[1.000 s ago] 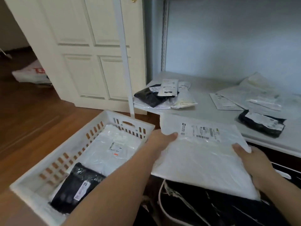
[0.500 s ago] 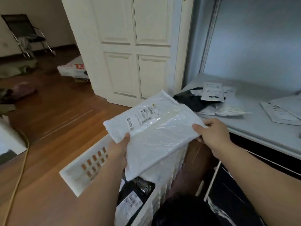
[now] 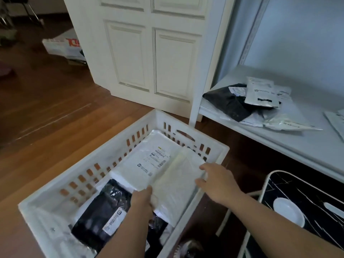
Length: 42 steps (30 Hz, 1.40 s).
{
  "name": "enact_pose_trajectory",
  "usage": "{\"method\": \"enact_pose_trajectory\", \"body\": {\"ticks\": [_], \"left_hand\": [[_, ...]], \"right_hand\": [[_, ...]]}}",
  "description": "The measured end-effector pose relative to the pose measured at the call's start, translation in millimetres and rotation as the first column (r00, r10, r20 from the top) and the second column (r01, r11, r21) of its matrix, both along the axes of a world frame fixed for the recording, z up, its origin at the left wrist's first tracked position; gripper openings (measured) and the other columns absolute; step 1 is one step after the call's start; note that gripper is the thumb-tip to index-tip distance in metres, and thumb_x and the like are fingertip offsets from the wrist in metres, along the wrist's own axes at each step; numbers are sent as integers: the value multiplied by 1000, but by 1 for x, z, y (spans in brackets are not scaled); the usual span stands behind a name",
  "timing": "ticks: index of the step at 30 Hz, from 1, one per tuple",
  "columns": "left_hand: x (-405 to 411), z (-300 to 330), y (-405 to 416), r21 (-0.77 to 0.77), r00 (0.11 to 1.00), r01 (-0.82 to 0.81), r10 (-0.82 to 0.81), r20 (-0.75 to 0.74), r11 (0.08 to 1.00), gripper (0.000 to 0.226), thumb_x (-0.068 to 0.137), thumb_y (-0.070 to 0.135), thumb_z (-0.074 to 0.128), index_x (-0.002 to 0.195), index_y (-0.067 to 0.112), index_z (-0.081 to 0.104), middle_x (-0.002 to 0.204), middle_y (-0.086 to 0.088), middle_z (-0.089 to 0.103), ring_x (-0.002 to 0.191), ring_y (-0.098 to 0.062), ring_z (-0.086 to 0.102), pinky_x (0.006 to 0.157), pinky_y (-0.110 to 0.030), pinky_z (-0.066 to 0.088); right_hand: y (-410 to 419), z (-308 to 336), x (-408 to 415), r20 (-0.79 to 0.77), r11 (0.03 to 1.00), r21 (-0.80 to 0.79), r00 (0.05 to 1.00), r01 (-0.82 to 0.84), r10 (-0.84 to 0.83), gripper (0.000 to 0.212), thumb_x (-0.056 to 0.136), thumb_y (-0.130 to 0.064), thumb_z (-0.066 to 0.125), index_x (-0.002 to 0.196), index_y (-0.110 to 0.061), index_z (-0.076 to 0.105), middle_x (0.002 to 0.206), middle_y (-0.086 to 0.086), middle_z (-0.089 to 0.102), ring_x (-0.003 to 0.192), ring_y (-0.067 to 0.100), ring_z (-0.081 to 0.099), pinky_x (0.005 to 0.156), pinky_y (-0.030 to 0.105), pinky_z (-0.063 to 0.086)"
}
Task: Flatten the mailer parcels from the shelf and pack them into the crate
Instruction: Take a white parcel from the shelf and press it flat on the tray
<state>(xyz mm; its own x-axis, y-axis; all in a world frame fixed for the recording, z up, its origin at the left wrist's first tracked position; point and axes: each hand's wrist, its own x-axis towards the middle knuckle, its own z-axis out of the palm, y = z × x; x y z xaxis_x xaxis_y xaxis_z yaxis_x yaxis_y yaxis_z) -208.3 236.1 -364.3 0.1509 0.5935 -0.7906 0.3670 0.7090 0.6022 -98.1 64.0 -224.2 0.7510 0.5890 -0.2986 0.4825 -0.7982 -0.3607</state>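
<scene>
While the white crate (image 3: 214,146) sits on the wooden floor below the shelf (image 3: 279,138), a white mailer (image 3: 158,164) lies flat inside it toward the far right corner, long axis running from near wall to far wall, label up; half a second ago it was held tilted above the crate. Left hand (image 3: 142,201) pinches its near edge; right hand (image 3: 217,181) rests relaxed fingers on its right edge
</scene>
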Motion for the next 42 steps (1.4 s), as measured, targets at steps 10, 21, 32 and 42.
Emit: {"method": "enact_pose_trajectory", "body": {"ticks": [10, 21, 32, 42], "left_hand": [[29, 23, -23, 347, 329, 938, -371, -868, 21, 101, 87, 64, 49, 143, 33, -29, 151, -11, -38, 138, -39, -32, 115, -56, -12], [56, -34, -7, 27, -71, 987, -580, -812, -159, 100, 69, 86, 44, 142, 55, -17, 148, 8, -43, 138, -37, -34, 100, -80, 1], [100, 20, -9, -56, -140, 985, -579, -804, -160, 76, 85, 58, 57, 149, 35, 24, 161, -6, 1, 143, -44, 10, 110, -61, 28], [173, 185, -121, 488, 229, 708, -488, -842, -510, 31, 96, 38, 46, 116, 19, 59, 115, -3, 63, 104, -22, 60, 81, -34, 47]], "right_hand": [[12, -40, 24, 143, 942, -235, 950, -239, 277, 57, 98, -47, 39, 148, -23, 30, 156, 3, 24, 148, 23, 7, 119, 40, 5], [16, -64, 38, 136, 884, -327, 910, -332, 392, 60, 97, -51, 30, 151, -31, 15, 162, 0, 4, 147, 29, -15, 115, 53, -17], [-7, -34, 56, -46, 975, -9, 974, -223, 223, 52, 102, -35, 36, 150, -18, 26, 159, 1, 18, 148, 19, 1, 121, 41, 7], [-161, 23, 82, 170, 991, 8, 976, 137, -136, 48, 97, -36, 47, 140, -14, 45, 145, 4, 41, 141, 20, 25, 113, 35, 28]]}}
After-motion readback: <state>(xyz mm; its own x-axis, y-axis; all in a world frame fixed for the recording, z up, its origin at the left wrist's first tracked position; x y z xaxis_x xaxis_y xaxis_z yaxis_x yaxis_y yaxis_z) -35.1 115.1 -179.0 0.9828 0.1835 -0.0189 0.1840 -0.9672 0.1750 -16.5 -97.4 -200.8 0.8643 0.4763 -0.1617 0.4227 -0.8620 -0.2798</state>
